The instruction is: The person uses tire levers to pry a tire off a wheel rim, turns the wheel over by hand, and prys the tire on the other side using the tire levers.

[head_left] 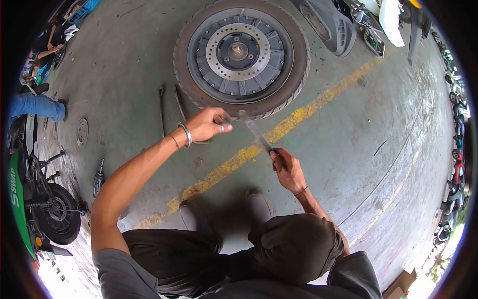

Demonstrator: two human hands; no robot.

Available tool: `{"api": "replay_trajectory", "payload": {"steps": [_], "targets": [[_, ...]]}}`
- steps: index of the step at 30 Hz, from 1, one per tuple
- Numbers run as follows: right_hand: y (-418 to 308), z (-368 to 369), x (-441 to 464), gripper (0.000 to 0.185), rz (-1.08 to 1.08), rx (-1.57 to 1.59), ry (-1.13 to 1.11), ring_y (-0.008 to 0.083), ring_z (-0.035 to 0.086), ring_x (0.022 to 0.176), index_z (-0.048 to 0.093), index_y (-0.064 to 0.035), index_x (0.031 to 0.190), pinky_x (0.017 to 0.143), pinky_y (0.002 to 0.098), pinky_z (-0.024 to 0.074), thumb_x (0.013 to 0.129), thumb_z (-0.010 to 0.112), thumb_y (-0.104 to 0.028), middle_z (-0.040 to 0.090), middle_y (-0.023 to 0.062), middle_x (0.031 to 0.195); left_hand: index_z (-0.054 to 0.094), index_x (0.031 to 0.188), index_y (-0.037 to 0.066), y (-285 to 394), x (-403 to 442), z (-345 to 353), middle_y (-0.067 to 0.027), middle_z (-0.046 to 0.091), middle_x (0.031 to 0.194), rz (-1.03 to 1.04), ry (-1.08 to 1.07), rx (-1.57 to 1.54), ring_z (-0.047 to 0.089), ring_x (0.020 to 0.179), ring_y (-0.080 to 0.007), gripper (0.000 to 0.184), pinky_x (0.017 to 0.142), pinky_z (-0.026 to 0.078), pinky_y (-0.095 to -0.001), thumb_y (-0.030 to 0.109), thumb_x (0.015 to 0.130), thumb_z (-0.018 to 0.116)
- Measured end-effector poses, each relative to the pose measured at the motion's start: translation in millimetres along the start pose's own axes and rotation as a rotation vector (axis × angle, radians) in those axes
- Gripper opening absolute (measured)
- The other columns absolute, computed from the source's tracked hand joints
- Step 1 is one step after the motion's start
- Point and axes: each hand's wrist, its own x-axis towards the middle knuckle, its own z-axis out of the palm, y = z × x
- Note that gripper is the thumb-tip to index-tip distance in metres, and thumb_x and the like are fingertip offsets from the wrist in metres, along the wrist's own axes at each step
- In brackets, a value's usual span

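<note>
A wheel with a black tyre point(301, 65) lies flat on the floor, its drilled brake disc point(215, 60) and axle stub facing up. My right hand point(289, 171) is wrapped round the near end of a long metal tool point(259, 137), whose far end reaches the tyre's near edge. Left of that end, my left hand point(208, 124) is held with curled fingers beside the tyre; motion blur hides what they hold, if anything. Two thin metal bars, a dark one point(162, 112) and another point(179, 102), lie on the floor left of the tyre.
A power tool point(98, 179) and a small disc point(82, 132) are on the floor at the left. Beyond them stands a green motorcycle point(19, 199), with a person's jeans-clad leg point(42, 106) above it. Grey vehicle parts point(331, 30) lie at the upper right.
</note>
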Motion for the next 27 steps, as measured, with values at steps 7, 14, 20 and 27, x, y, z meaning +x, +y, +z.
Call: {"api": "replay_trajectory", "payload": {"steps": [7, 14, 20, 27], "targets": [[-37, -47, 6, 0.035, 0.085, -0.318, 0.153, 0.0431, 0.061, 0.072, 0.056, -0.0101, 0.129, 0.067, 0.0431, 0.0487, 0.094, 0.053, -0.014, 0.061, 0.0237, 0.073, 0.064, 0.106, 0.002, -23, 56, -81, -0.0176, 0.07, 0.098, 0.135, 0.703, 0.3, 0.067, 0.094, -0.0338, 0.028, 0.083, 0.052, -0.0395, 0.021, 0.085, 0.067], [-40, -45, 27, 0.036, -0.021, -0.365, 0.185, 0.0451, 0.062, 0.081, 0.058, -0.0113, 0.128, 0.071, 0.0448, 0.0494, 0.093, 0.054, -0.012, 0.063, 0.0264, 0.082, 0.065, 0.111, 0.006, -33, 108, -160, -0.0228, 0.061, 0.12, 0.052, 1.293, 0.458, 0.061, 0.108, -0.0379, 0.043, 0.093, 0.049, -0.0417, 0.037, 0.082, 0.069], [-89, -56, 41, 0.036, 0.117, -0.46, 0.068, 0.0465, 0.06, 0.082, 0.056, -0.0098, 0.129, 0.072, 0.0456, 0.0491, 0.093, 0.052, -0.012, 0.063, 0.027, 0.083, 0.049, 0.133, -0.002, -63, 145, -213, -0.0285, 0.05, 0.134, -0.089, 1.188, 0.328, 0.048, 0.125, -0.0407, 0.094, 0.107, 0.037, -0.0431, 0.07, 0.074, 0.063], [-123, -57, 62, 0.036, 0.263, -0.544, -0.04, 0.0478, 0.058, 0.078, 0.056, -0.0078, 0.129, 0.067, 0.0437, 0.0485, 0.093, 0.052, -0.009, 0.059, 0.028, 0.077, 0.041, 0.146, 0.018, -58, 196, -251, -0.0177, 0.039, 0.149, 0.033, 0.623, -0.013, 0.033, 0.138, -0.0409, 0.085, 0.116, 0.024, -0.0413, 0.075, 0.083, 0.045]]}}
